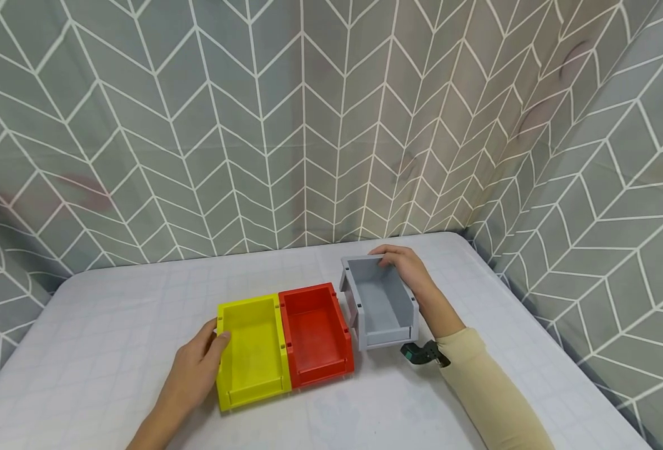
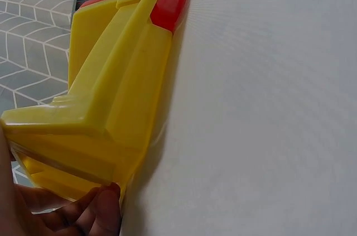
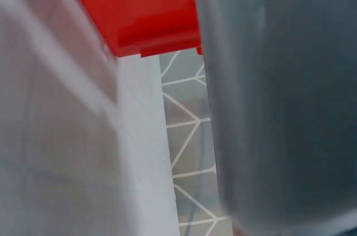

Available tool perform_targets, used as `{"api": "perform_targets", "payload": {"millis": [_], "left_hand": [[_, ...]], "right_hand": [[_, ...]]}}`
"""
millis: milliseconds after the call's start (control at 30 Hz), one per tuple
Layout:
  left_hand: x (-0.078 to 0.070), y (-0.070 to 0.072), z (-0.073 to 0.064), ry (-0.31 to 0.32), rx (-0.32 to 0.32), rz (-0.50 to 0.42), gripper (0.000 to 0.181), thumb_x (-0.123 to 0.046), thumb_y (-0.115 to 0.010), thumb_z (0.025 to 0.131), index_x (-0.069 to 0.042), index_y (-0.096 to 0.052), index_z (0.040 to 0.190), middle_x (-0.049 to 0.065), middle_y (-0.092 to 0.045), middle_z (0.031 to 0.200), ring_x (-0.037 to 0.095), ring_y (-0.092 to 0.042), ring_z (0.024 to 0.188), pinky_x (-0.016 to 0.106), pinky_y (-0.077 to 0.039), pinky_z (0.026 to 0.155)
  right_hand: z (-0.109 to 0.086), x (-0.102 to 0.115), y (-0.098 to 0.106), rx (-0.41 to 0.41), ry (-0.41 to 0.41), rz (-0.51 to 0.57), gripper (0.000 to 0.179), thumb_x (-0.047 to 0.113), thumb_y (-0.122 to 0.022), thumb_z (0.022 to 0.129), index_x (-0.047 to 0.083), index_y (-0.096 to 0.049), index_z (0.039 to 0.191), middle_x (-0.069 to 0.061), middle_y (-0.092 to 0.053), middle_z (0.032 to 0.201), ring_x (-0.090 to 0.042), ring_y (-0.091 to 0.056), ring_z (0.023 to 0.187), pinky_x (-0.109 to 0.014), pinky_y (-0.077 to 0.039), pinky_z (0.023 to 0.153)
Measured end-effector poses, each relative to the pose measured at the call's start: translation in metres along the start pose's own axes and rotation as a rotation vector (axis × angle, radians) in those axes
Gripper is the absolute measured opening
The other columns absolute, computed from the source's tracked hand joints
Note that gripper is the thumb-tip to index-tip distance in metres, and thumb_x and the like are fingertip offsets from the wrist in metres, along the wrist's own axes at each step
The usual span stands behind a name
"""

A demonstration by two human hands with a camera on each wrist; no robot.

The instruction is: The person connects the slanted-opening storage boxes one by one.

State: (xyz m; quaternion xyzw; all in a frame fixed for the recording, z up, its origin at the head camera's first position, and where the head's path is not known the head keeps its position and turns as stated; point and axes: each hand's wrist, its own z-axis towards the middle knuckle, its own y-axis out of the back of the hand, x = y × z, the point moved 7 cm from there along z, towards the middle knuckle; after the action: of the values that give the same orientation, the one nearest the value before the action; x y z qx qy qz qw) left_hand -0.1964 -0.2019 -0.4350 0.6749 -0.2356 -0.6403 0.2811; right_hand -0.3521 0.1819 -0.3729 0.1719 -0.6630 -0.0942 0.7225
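Note:
A yellow storage bin (image 1: 252, 350) and a red storage bin (image 1: 314, 334) stand side by side, touching, on the table. My left hand (image 1: 195, 362) grips the yellow bin's left wall, thumb over the rim; its curled fingers (image 2: 83, 213) show low in the left wrist view. With my right hand (image 1: 411, 272) I hold a grey storage bin (image 1: 380, 306) by its far right rim, a little to the right of the red one. This bin looks raised and tilted, with a gap between the two. In the right wrist view the grey bin's side (image 3: 279, 91) hides my right hand's fingers.
A white cloth covers the table (image 1: 140, 325). Behind it and along the right side hangs a grey curtain (image 1: 320, 125) with white chevron lines. A black wrist device (image 1: 423, 354) sits by my right sleeve.

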Motion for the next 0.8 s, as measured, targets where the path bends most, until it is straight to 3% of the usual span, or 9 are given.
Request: {"api": "perform_targets", "payload": {"millis": [433, 800], "left_hand": [[-0.001, 0.0, -0.001, -0.026, 0.0, -0.006, 0.062, -0.041, -0.037, 0.113, 0.002, -0.036, 0.158, 0.017, -0.063, 0.123, 0.028, -0.054, 0.099, 0.044, -0.048, 0.087], [0.0, -0.002, -0.002, -0.004, 0.026, -0.025, 0.067, -0.044, -0.034, 0.113, 0.004, -0.029, 0.16, 0.031, -0.05, 0.148, 0.039, -0.054, 0.125, 0.06, -0.043, 0.105]], "right_hand": [[-0.001, 0.003, -0.006, 0.031, -0.013, -0.002, 0.036, 0.003, -0.056, 0.087, 0.0, -0.075, 0.117, -0.016, -0.07, 0.121, -0.031, -0.055, 0.109, -0.046, -0.037, 0.094], [-0.001, 0.004, -0.013, 0.063, -0.011, 0.006, 0.033, 0.003, -0.056, 0.087, 0.002, -0.077, 0.112, -0.013, -0.068, 0.122, -0.032, -0.053, 0.111, -0.047, -0.035, 0.096]]}}
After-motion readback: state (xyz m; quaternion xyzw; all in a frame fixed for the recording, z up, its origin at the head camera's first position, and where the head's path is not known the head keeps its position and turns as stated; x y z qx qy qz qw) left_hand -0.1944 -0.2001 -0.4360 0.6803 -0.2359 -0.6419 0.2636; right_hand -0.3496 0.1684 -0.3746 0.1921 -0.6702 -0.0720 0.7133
